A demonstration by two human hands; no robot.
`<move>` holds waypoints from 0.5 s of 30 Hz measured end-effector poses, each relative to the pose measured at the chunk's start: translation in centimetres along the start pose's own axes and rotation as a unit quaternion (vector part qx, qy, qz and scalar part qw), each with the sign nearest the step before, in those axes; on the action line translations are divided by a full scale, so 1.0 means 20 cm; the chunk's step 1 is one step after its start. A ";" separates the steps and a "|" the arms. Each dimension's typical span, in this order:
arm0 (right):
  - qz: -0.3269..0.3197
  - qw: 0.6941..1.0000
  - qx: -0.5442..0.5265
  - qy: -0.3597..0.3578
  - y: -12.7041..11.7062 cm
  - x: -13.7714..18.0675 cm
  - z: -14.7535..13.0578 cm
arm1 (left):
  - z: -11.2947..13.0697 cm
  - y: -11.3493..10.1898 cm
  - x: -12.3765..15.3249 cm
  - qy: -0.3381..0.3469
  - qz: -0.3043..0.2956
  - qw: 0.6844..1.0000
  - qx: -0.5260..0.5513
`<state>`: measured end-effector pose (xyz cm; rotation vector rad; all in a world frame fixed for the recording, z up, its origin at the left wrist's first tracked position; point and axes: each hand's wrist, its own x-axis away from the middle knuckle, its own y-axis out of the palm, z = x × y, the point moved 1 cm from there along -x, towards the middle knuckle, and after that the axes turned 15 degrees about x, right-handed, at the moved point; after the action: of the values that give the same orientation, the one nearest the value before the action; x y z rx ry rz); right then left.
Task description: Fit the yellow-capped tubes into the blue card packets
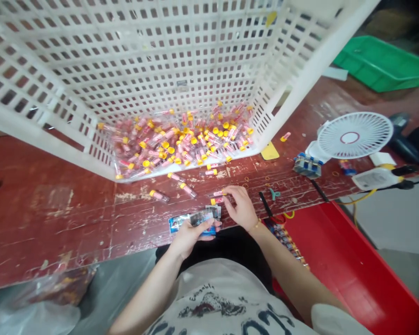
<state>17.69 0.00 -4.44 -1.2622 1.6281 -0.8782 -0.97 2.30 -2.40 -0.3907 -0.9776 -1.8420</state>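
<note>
My left hand (192,234) is closed on a small stack of blue-and-clear packets (195,219) at the near edge of the worn red table (56,214). My right hand (240,205) is pinched on a small pink tube with a yellow cap (218,192), just above the packets. Two or three more pink tubes (176,177) lie loose on the table in front of me. A big white slotted basket (153,60) is tipped on its side behind them, with several pink, yellow-capped tubes (185,139) piled in its low corner.
A small white fan (354,136) stands at the right, beside a bundle of blue packets (307,165), a white charger with a yellow cable (375,178) and a green crate (384,63). A red bin (338,260) sits below the table's right end. Crumpled clear plastic (38,307) lies lower left.
</note>
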 end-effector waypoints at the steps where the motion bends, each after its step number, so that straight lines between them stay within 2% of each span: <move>1: -0.046 0.999 0.014 -0.017 0.01 -0.08 -0.01 | 0.01 -0.01 0.01 -0.001 0.001 1.000 0.010; 3: -0.107 0.993 0.031 -0.045 0.04 -0.19 -0.01 | 0.02 -0.02 0.01 -0.004 0.004 1.000 0.027; 7: -0.149 0.986 0.049 -0.060 0.09 -0.26 0.02 | 0.03 -0.04 0.00 -0.014 0.008 0.999 0.049; 13: -0.124 0.990 0.059 -0.042 0.08 -0.27 0.08 | 0.02 -0.04 -0.03 0.019 -0.002 1.000 0.005; 15: -0.085 0.996 -0.005 -0.019 0.04 -0.25 0.10 | 0.02 -0.03 -0.03 0.026 -0.005 1.000 -0.017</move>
<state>19.75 5.06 -4.85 -1.4311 1.5136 -0.9454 -1.26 3.06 -2.71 -0.3578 -0.9160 -1.8712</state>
